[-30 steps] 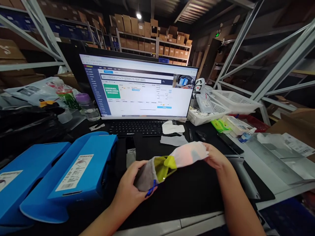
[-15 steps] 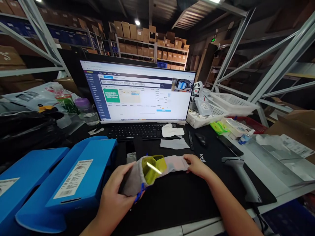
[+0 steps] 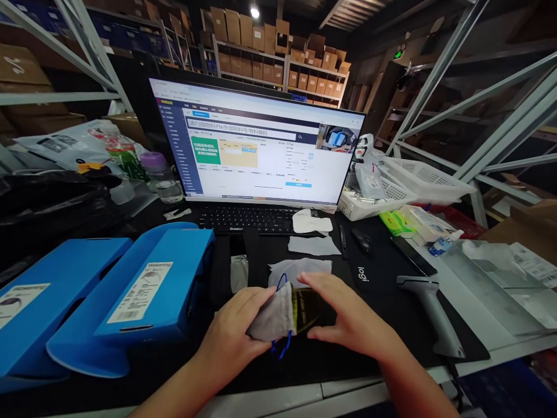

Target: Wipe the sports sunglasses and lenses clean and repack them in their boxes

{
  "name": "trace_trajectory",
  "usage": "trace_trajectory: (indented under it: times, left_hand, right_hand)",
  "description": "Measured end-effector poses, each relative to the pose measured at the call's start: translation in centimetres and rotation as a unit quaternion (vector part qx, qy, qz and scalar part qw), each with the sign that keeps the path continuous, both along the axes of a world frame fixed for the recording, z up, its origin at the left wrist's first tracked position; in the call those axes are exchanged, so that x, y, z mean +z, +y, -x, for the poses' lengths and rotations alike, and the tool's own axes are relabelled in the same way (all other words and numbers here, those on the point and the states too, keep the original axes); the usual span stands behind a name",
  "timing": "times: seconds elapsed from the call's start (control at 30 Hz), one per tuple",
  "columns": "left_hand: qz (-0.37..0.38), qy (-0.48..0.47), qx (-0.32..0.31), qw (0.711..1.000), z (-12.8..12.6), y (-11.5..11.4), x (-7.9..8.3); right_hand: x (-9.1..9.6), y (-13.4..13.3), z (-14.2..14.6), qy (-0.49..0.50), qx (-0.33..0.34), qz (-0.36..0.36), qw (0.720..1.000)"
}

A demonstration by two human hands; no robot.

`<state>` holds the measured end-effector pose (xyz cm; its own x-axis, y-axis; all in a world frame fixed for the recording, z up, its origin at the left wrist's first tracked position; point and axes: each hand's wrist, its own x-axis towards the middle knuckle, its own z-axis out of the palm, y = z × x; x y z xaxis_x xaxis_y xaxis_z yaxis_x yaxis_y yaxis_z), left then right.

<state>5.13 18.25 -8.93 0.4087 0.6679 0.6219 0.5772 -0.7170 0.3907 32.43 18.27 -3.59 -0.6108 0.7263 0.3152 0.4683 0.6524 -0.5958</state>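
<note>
A grey drawstring pouch (image 3: 274, 315) with blue cords is gripped in my left hand (image 3: 237, 325), its mouth facing right. Out of that mouth sticks a yellow-tinted transparent lens (image 3: 306, 307), partly hidden inside the cloth. Beside the lens, my right hand (image 3: 348, 316) has thumb and fingers spread apart, with nothing held between them. Just behind, a thin whitish sheet (image 3: 300, 269) lies flat on the black mat (image 3: 282, 371).
A monitor (image 3: 261, 151) and keyboard (image 3: 248, 219) stand behind. Blue boxes (image 3: 183, 255) lie left. On the right are a barcode scanner (image 3: 430, 313), mouse (image 3: 361, 240), phone (image 3: 413, 255) and white baskets (image 3: 378, 197).
My right hand has let go of the whitish sheet, which now lies on the mat, and has come over beside the lens. My left hand has moved right with the pouch.
</note>
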Motion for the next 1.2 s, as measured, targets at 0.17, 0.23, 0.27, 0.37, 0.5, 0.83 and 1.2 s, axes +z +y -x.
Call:
trace_trajectory:
  times: [0.17,0.23,0.27,0.37,0.5,0.83,1.2]
  left_hand:
    - [0.034,0.041,-0.010,0.999,-0.5,-0.3,-0.4]
    - [0.054,0.051,-0.023,0.997,-0.6,-0.4,-0.7]
    - [0.064,0.055,-0.031,0.996,-0.7,-0.4,-1.0]
    - [0.106,0.055,-0.050,0.992,-1.0,-0.5,-2.0]
    - [0.152,0.046,-0.074,0.985,-1.2,-0.4,-3.2]
    - [0.056,-0.022,-0.064,0.996,-1.4,-0.6,-1.6]
    - [-0.023,0.027,0.057,0.998,-0.5,-0.2,-1.4]
  right_hand:
    - [-1.3,-0.1,0.2,-0.028,-0.013,0.008,0.999]
    - [-1.6,-0.2,-0.3,-0.029,-0.026,0.030,0.999]
    - [-1.7,-0.2,-0.7,-0.031,-0.037,0.046,0.998]
    - [-1.7,0.0,-2.3,-0.027,-0.070,0.114,0.991]
    - [-1.1,1.0,-5.7,0.014,-0.093,0.204,0.974]
    - [-0.1,1.4,-11.6,0.024,-0.093,0.308,0.946]
    - [-0.8,2.3,-10.7,0.008,0.128,0.322,0.938]
